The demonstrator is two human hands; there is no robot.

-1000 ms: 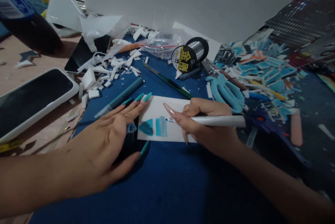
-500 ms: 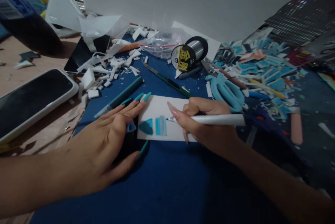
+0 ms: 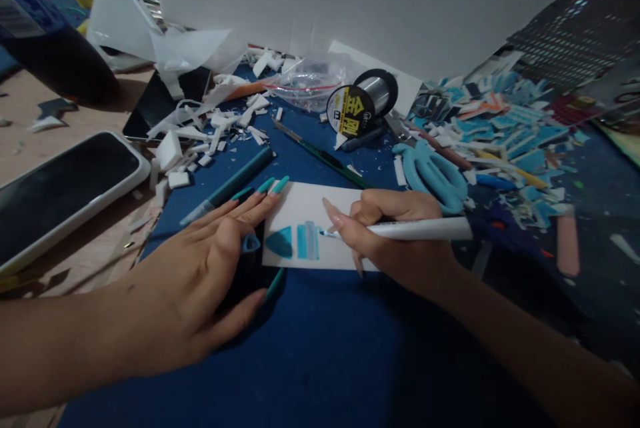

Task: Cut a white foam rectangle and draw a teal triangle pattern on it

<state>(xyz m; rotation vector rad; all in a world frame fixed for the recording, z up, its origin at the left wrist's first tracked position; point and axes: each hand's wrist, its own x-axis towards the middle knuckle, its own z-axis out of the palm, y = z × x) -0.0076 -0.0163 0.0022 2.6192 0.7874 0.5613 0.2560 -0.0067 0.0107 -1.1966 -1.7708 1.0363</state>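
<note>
A white card [image 3: 340, 258] lies on the blue mat, bearing a blue pointed shape [image 3: 280, 243] and a blue striped block. Fingers of my left hand [image 3: 210, 261], with long teal nails, stretch flat across the card's left edge; its thumb is apart, below. Beside its bent finger shows a small blue hollow piece [image 3: 250, 243] that I cannot identify. My right hand [image 3: 395, 235] grips a white marker [image 3: 425, 229], tip at the card just right of the striped block. A teal pen [image 3: 235, 178] rests beyond my left fingers.
Behind the card are a craft knife [image 3: 320, 155], a wire spool [image 3: 363, 105] and blue-handled scissors [image 3: 433, 175]. Blue and white scraps [image 3: 515, 128] heap at the right. A white-framed device [image 3: 75, 195] and a dark bottle [image 3: 60, 48] stand left; a white panel [image 3: 350, 1] closes the back.
The marker in my right hand has shifted slightly right, and a short blue mark shows near its tip. My left hand stays in place on the card.
</note>
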